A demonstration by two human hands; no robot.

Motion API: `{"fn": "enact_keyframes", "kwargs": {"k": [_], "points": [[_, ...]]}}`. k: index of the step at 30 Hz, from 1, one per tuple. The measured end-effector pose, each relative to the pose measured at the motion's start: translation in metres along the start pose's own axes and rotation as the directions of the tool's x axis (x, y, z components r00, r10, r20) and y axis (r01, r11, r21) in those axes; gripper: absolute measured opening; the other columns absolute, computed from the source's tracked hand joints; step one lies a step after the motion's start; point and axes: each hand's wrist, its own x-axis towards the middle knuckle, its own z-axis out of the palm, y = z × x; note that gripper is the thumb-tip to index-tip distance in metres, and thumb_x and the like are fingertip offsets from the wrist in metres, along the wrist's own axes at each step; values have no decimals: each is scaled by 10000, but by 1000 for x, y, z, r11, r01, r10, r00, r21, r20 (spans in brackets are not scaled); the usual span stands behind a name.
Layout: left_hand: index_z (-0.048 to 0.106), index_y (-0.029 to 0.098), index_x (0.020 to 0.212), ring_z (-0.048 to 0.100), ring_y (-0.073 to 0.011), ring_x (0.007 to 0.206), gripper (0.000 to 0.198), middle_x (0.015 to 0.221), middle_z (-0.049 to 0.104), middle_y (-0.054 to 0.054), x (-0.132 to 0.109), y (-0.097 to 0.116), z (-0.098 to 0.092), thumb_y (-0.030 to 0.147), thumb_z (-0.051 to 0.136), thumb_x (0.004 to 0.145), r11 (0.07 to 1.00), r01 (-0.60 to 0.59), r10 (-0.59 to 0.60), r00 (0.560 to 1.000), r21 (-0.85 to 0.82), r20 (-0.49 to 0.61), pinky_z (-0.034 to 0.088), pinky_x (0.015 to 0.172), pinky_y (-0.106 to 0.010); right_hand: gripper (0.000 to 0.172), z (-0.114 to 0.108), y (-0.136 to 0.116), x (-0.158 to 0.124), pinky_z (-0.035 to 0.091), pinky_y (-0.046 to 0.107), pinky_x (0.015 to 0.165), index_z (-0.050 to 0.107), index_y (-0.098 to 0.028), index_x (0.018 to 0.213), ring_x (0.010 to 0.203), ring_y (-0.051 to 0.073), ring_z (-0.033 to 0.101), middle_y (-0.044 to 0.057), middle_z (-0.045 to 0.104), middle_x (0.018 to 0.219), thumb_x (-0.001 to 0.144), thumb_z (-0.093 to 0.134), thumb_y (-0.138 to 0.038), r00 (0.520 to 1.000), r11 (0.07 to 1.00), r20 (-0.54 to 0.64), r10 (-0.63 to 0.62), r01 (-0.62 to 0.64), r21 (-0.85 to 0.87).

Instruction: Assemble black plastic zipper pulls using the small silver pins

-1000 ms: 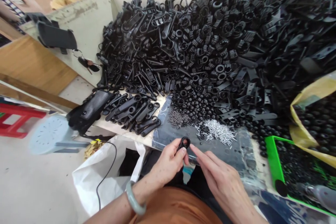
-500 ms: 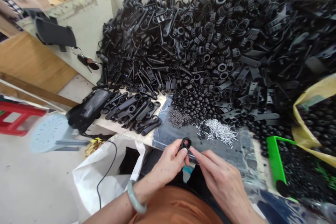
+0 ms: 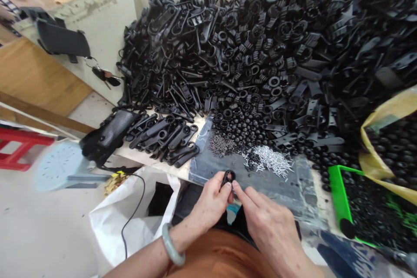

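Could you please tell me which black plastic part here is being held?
The ring-ended black plastic part pinched by the left hand; the others lie loose in the heap.

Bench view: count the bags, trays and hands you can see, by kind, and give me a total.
Bags: 2 (white sack, yellow bag)
Trays: 1 (green tray)
Hands: 2 (left hand pinching a black plastic part, right hand)
Total: 5
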Motion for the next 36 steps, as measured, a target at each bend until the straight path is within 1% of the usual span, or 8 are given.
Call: {"fn": "enact_keyframes", "kwargs": {"k": [8, 15, 17, 20, 23, 30, 33, 36], "points": [[612, 209, 975, 350, -71, 484, 241, 613, 462, 84, 6, -13, -1, 425, 671, 887, 1000, -22, 22, 999, 18, -43, 284, 468, -191, 530, 3, -20, 5, 476, 287, 462, 701, -103, 1207, 622, 191, 680, 43, 726, 787, 755, 513, 100, 996, 992, 69, 64, -57, -111], [595, 180, 1001, 212, -42, 390, 409, 498, 453, 109, 5, 5, -13, 495, 721, 772, 999, 8, -13, 993, -35, -120, 127, 384, -180, 414, -32, 9, 2, 558, 247, 657, 646, -255, 1311, 737, 164, 736, 27, 761, 933, 992, 433, -100, 960, 910, 159, 231, -271, 315], [603, 172, 1011, 198, -38, 391, 458, 481, 448, 111, 1, 17, -17, 506, 749, 734, 997, -4, -9, 986, -74, -166, 92, 388, -174, 321, -42, 34, 6, 563, 271, 694, 618, -256, 1304, 762, 177, 727, 38, 754, 938, 1058, 413, -256, 910, 818, 107, 401, -408, 406], [610, 162, 1033, 201, -34, 397, 488, 483, 465, 104, -1, 30, -16, 510, 768, 730, 991, -34, 8, 981, -132, -193, 76, 400, -170, 283, -44, 81, 21, 515, 291, 614, 575, -213, 1200, 649, 188, 667, 25, 703, 821, 1043, 422, -391, 748, 689, -22, 664, -599, 408], [618, 151, 1079, 251, -28, 412, 486, 545, 529, 82, -1, 35, -7, 504, 762, 778, 976, -79, 39, 980, -202, -196, 138, 418, -166, 436, -33, 121, 40, 466, 314, 611, 542, -175, 1315, 608, 208, 632, -7, 668, 730, 970, 522, -441, 668, 669, -123, 734, -678, 304], [579, 160, 1194, 513, -81, 600, 520, 785, 677, -1, 5, 43, 6, 413, 807, 800, 924, 6, -10, 1000, -383, -7, 395, 600, -200, 321, -7, 149, 57, 454, 319, 691, 792, -212, 1040, 807, 224, 661, 88, 728, 973, 961, 508, -341, 742, 768, -203, 640, -606, 208], [569, 177, 1202, 552, -108, 676, 465, 846, 696, -20, 9, 45, 7, 339, 782, 821, 908, -4, -13, 999, -419, -37, 426, 660, -226, 345, -16, 140, 53, 466, 330, 720, 803, -205, 1005, 789, 219, 648, 93, 736, 967, 974, 521, -401, 742, 776, -233, 629, -579, 250], [565, 198, 1171, 565, -116, 725, 424, 909, 713, -29, 9, 47, 11, 289, 784, 820, 901, -63, 33, 996, -428, -77, 436, 699, -237, 330, -31, 109, 43, 452, 303, 658, 800, -217, 1018, 683, 168, 574, 60, 712, 919, 942, 614, -479, 733, 682, -143, 665, -518, 516]]}}
